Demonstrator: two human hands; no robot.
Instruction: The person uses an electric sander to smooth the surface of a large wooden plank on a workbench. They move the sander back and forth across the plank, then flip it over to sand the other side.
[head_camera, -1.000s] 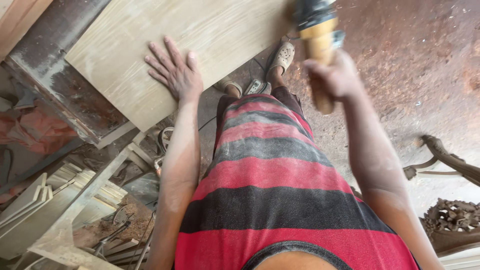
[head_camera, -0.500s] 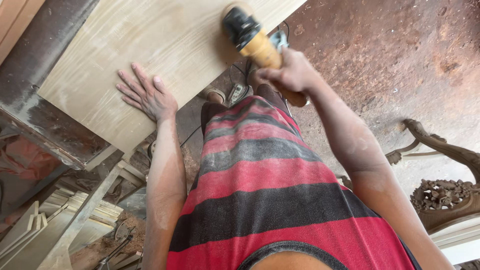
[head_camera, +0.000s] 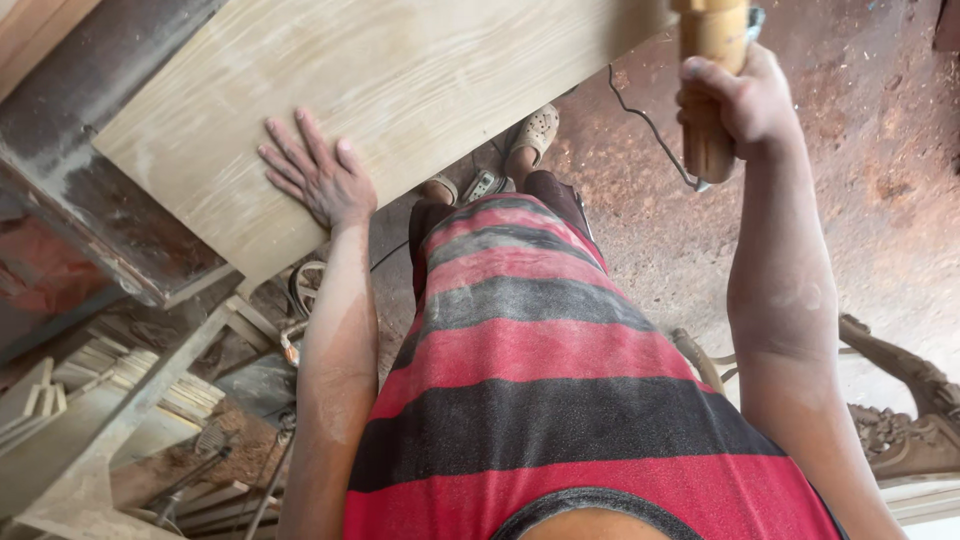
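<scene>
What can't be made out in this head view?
- Power tool: its working head is cut off by the top edge; only the tan handle in the right hand shows.
- Wooden panel: its far end runs past the top edge.
- Bench space under the left hand: hidden by the panel.

This is a woodworking shop, rough and dusty. A pale wooden panel (head_camera: 390, 90) lies on a worn, grimy workbench (head_camera: 120, 170). Below the bench, cut timber strips (head_camera: 150, 385) are stacked among offcuts. Right of the bench, the bare floor (head_camera: 860, 150) is red with dirt and sawdust, and a carved piece of furniture (head_camera: 905, 400) stands on it.
</scene>
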